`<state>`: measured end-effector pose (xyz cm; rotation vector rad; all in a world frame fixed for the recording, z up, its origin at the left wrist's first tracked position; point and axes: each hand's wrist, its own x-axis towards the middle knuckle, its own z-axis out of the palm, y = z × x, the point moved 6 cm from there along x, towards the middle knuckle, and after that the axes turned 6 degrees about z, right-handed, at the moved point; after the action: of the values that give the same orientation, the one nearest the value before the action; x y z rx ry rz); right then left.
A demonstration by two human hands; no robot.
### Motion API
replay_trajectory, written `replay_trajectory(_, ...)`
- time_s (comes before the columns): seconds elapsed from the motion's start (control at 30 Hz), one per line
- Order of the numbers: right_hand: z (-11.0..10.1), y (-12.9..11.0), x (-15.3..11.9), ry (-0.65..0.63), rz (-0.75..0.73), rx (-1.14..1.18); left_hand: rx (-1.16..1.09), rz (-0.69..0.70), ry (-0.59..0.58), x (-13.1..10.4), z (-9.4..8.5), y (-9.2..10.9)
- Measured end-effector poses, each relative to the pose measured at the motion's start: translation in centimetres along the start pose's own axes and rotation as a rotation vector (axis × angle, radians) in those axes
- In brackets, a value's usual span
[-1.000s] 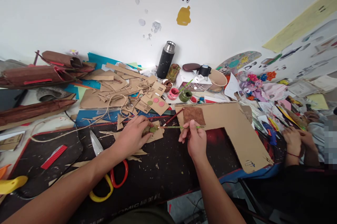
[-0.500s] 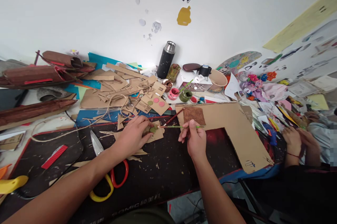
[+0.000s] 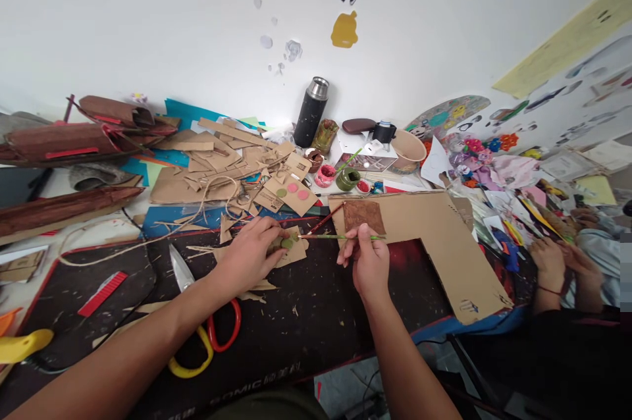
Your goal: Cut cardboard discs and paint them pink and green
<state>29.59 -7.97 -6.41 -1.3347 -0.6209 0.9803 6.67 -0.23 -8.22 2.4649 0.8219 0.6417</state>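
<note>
My right hand (image 3: 370, 262) pinches a thin paintbrush (image 3: 330, 237), its green handle end poking out past the fingers. The brush tip points left and lies close to a small piece of cardboard (image 3: 296, 253) marked with green paint spots; whether it touches cannot be made out. Over the left part of that cardboard my left hand (image 3: 254, 252) is curled, its fingertips and thumb holding it by the green spots. A second brush, reddish brown (image 3: 326, 219), leans by a brown-painted square (image 3: 364, 217) just beyond my right hand.
Scissors (image 3: 182, 268) lie under my left forearm. Paint jars of pink (image 3: 324, 175) and green (image 3: 348, 178) stand behind, near a black flask (image 3: 312, 114). Cardboard scraps (image 3: 217, 163) pile at back left. A large cardboard sheet (image 3: 415, 212) lies right; another person's hands (image 3: 548, 262) are beyond.
My right hand and the paintbrush have shifted very slightly to the right. My left hand keeps its place on the cardboard.
</note>
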Motion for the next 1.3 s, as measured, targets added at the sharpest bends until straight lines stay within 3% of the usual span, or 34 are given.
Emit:
replay_trajectory(0.37,0.1,0.0,-0.2,0.0,0.014,0.027,0.003,-0.027,0.05,0.0,-0.7,0.2)
replay_trajectory(0.8,0.6,1.3,-0.2,-0.078,0.048,-0.027,0.012,-0.03,0.019,0.1,-0.2,-0.1)
replay_trajectory(1.03,0.2,0.7,0.2,-0.003,0.002,-0.017,-0.001,-0.031,0.017,0.1,-0.3,-0.1)
replay_trajectory(1.3,0.4,0.6,-0.2,-0.068,0.003,-0.015,0.005,-0.024,0.012,0.1,-0.4,0.0)
